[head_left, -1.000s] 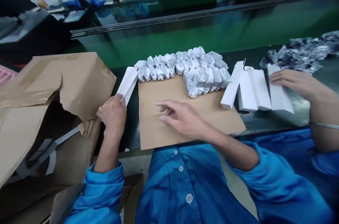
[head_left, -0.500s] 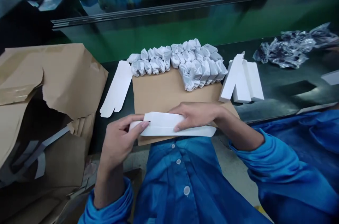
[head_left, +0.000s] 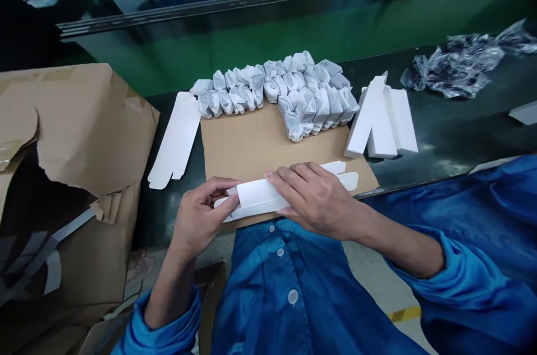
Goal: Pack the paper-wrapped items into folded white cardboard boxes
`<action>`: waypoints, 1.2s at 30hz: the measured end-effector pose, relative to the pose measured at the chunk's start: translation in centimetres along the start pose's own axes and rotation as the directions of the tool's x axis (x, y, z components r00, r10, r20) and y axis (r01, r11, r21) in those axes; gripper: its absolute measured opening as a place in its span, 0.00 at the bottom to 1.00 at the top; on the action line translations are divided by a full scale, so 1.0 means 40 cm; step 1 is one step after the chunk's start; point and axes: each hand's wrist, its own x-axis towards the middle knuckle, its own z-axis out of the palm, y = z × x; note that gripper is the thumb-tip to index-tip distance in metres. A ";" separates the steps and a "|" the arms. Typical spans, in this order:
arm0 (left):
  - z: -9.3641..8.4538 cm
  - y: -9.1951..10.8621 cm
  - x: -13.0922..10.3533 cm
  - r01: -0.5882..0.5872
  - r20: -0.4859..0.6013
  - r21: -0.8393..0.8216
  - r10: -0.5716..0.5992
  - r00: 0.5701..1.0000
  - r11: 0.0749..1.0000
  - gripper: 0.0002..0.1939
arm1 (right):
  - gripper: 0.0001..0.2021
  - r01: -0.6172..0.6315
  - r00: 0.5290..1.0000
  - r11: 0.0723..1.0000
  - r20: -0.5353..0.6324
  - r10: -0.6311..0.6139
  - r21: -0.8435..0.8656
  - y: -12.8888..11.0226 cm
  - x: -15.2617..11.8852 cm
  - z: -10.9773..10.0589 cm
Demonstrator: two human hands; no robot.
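A long white carton [head_left: 257, 195], partly folded and with loose end flaps, lies across both hands at the front edge of the cardboard sheet [head_left: 239, 145]. My left hand [head_left: 202, 212] pinches its left end between thumb and fingers. Over its right half, my right hand [head_left: 316, 195] is wrapped with the fingers on top, hiding that part. Beyond the hands, rows of small paper-wrapped packages [head_left: 297, 98] rest on the sheet's far side. A flat white carton blank [head_left: 175, 140] lies left of the sheet, and several formed white boxes [head_left: 381, 120] lean together at its right.
A large torn cardboard box [head_left: 96, 126] stands at the left. Crumpled clear plastic [head_left: 457, 67] lies on the dark bench [head_left: 444, 126] at the right. A green panel [head_left: 176, 53] rises behind the bench. Blue cloth [head_left: 482, 198] of someone nearby shows at the right edge.
The carton has turned, its long side now folded over and its right-end flaps standing out. My right hand has shifted from gripping its middle to lying over its right half. The view has shifted slightly.
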 end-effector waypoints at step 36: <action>0.116 -0.032 -0.011 -0.303 -0.088 0.269 0.336 0.938 0.914 0.24 | 0.12 -0.328 0.834 -0.393 0.459 0.306 0.859 0.048 0.127 0.065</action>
